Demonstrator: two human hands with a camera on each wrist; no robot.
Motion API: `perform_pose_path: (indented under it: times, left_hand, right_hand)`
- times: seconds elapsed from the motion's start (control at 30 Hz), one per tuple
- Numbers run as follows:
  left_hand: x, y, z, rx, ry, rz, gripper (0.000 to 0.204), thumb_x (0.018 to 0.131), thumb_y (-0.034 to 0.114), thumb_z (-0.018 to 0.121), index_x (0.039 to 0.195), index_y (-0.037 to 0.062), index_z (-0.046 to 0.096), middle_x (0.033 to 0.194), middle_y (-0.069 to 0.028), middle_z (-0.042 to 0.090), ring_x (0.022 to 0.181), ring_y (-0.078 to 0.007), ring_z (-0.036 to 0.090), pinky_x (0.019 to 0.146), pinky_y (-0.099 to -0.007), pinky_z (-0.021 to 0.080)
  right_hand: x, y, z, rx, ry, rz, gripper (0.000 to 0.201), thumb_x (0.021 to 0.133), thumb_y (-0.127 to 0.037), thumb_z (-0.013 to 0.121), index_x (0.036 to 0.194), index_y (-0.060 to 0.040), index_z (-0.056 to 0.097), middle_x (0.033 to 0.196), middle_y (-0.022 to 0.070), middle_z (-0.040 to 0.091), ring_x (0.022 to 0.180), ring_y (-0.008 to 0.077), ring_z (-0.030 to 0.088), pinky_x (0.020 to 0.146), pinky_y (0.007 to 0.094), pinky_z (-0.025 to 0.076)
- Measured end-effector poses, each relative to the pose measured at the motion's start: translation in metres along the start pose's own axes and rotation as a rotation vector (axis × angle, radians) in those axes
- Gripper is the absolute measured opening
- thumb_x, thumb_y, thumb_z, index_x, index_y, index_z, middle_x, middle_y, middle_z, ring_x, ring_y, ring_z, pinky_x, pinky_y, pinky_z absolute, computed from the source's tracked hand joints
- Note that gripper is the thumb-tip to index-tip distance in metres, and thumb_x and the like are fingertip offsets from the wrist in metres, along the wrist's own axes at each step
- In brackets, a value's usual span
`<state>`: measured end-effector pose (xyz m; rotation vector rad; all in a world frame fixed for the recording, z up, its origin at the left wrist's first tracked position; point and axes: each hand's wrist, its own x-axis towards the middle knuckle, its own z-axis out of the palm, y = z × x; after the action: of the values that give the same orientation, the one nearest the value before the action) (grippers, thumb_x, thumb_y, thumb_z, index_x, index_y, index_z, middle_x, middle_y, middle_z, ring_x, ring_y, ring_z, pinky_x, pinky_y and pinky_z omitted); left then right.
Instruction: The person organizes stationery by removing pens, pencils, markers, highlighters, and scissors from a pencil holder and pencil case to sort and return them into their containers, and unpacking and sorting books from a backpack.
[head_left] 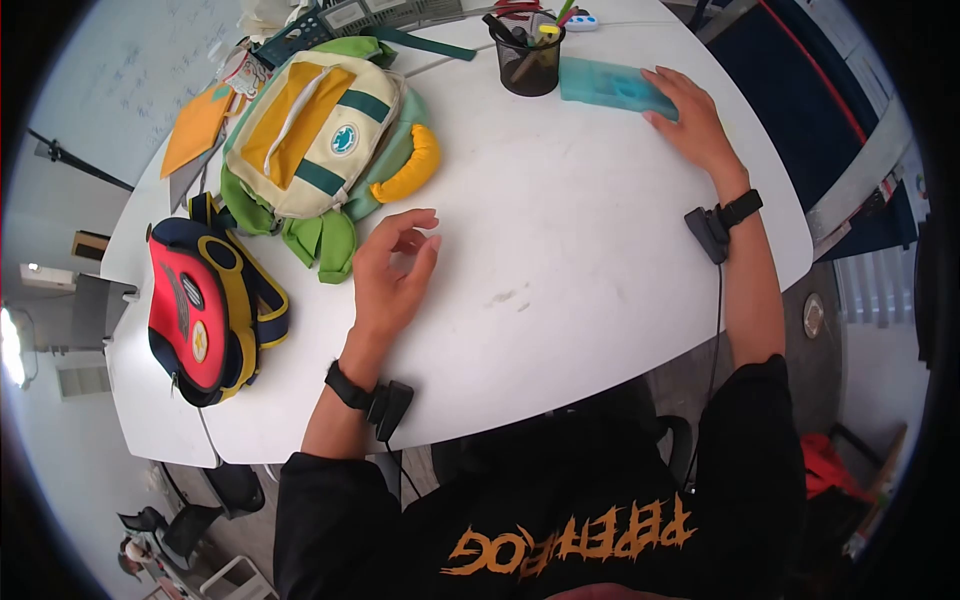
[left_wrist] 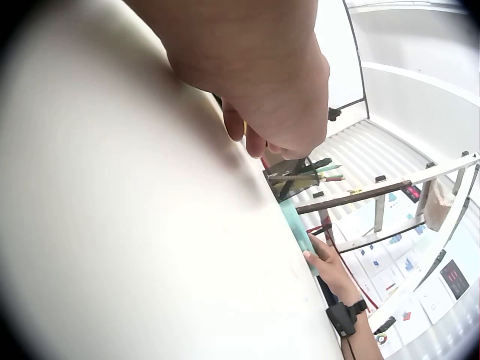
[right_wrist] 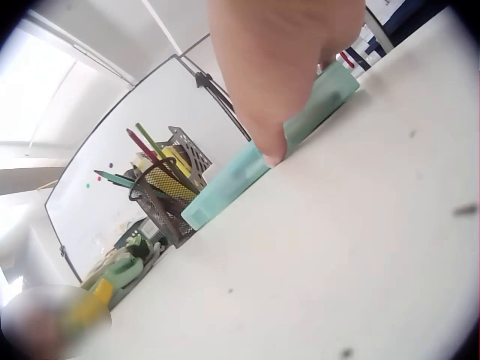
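A flat, translucent teal plastic case (head_left: 605,85) lies on the table beside a black mesh pen cup (head_left: 528,70). My right hand (head_left: 695,125) grips its right end, thumb on the near side and fingers over the far side. In the right wrist view the thumb presses against the long edge of the case (right_wrist: 232,180). My left hand (head_left: 392,270) hovers over the table with loosely curled fingers, holding nothing. It is nearest to a cream, green and yellow bag (head_left: 370,110), whose green flap lies just beyond the wrist.
A red and navy child's backpack (head_left: 185,310) stands at the table's left. Behind the bag are an orange envelope (head_left: 195,130), a cup (head_left: 243,75) and a dark basket (head_left: 295,45). A green strip (head_left: 430,45) lies near the pen cup. The white table (head_left: 560,230) has a curved front edge.
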<state>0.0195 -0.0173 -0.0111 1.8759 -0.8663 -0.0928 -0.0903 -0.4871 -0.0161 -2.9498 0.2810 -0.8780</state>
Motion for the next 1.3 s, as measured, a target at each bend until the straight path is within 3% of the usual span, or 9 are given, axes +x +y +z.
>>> perform_pose_path:
  times: [0.1,0.23,0.37,0.53,0.73,0.9,1.07,1.13,1.3]
  left_hand:
    - [-0.002,0.0,0.001,-0.001,0.002,-0.025,0.029,0.094,-0.001,0.074,0.123,0.0023,0.07,0.111,-0.0042,0.076,0.084,-0.0095,0.067,0.081,-0.0265,0.056]
    - [-0.001,-0.001,0.002,-0.008,0.026,-0.032,0.028,0.092,-0.001,0.076,0.12,0.0045,0.072,0.108,-0.0036,0.075,0.084,-0.0118,0.067,0.08,-0.0275,0.055]
    - [0.0,0.003,0.003,0.046,0.005,0.012,0.032,0.091,0.0,0.078,0.122,0.0022,0.071,0.114,-0.0045,0.075,0.091,-0.012,0.068,0.085,-0.0282,0.055]
    - [0.001,0.021,0.001,0.181,-0.077,0.134,0.061,0.079,0.012,0.088,0.135,0.0038,0.066,0.132,-0.0105,0.069,0.121,-0.0244,0.064,0.107,-0.0387,0.048]
    - [0.001,0.02,0.001,0.258,-0.12,0.128,0.068,0.077,0.018,0.091,0.137,0.0017,0.065,0.133,-0.0148,0.068,0.127,-0.0308,0.063,0.111,-0.0428,0.047]
    - [0.002,0.018,0.0,0.253,-0.128,0.156,0.064,0.076,0.023,0.093,0.131,0.0015,0.068,0.125,-0.016,0.07,0.119,-0.0329,0.065,0.105,-0.0421,0.05]
    - [-0.001,0.011,0.0,0.212,-0.097,0.102,0.063,0.074,0.026,0.095,0.127,0.0016,0.07,0.117,-0.0159,0.073,0.11,-0.0326,0.069,0.097,-0.0412,0.055]
    - [-0.003,0.014,0.0,0.14,-0.118,-0.023,0.062,0.077,0.017,0.089,0.132,0.0004,0.067,0.12,-0.0122,0.073,0.115,-0.0243,0.067,0.108,-0.0383,0.048]
    - [-0.003,0.008,0.003,0.102,-0.067,-0.029,0.067,0.071,0.027,0.098,0.126,0.0009,0.07,0.119,-0.0145,0.074,0.111,-0.0277,0.07,0.099,-0.0391,0.055]
  right_hand:
    - [0.005,-0.01,-0.025,0.129,-0.181,0.104,0.059,0.088,-0.021,0.083,0.144,-0.0156,0.065,0.146,0.0121,0.064,0.134,0.0329,0.06,0.114,0.0416,0.048]
    - [-0.008,-0.022,-0.033,0.209,-0.164,0.079,0.061,0.086,-0.019,0.085,0.144,-0.0154,0.065,0.142,0.0119,0.066,0.128,0.0334,0.063,0.113,0.0415,0.049]
    - [-0.007,-0.058,-0.055,0.374,-0.315,-0.032,0.063,0.084,-0.015,0.085,0.144,-0.0147,0.065,0.142,0.0125,0.067,0.128,0.0329,0.064,0.114,0.0419,0.049]
    - [-0.009,-0.12,-0.051,0.463,-0.398,-0.321,0.059,0.082,-0.016,0.084,0.138,-0.0102,0.069,0.138,0.0128,0.069,0.125,0.0344,0.065,0.11,0.0437,0.052]
    - [-0.018,-0.158,-0.029,0.448,-0.2,-0.497,0.04,0.079,-0.025,0.08,0.116,-0.0089,0.075,0.125,0.0126,0.075,0.115,0.0303,0.071,0.102,0.042,0.056]
    - [-0.018,-0.167,-0.035,0.357,-0.135,-0.569,0.027,0.078,-0.014,0.079,0.104,-0.008,0.074,0.111,0.0058,0.079,0.105,0.0246,0.076,0.087,0.0353,0.062]
    - [-0.018,-0.175,-0.034,0.296,-0.012,-0.673,0.022,0.078,-0.008,0.079,0.1,-0.0089,0.073,0.104,0.0036,0.079,0.097,0.0208,0.078,0.082,0.0326,0.063]
    - [-0.018,-0.174,-0.035,0.281,0.042,-0.696,0.022,0.078,-0.008,0.079,0.1,-0.0094,0.074,0.103,0.0038,0.079,0.096,0.0202,0.078,0.082,0.0325,0.063]
    - [-0.019,-0.171,-0.031,0.278,0.059,-0.691,0.027,0.078,-0.008,0.08,0.105,-0.0104,0.076,0.102,0.0024,0.079,0.095,0.0199,0.078,0.081,0.0321,0.063]
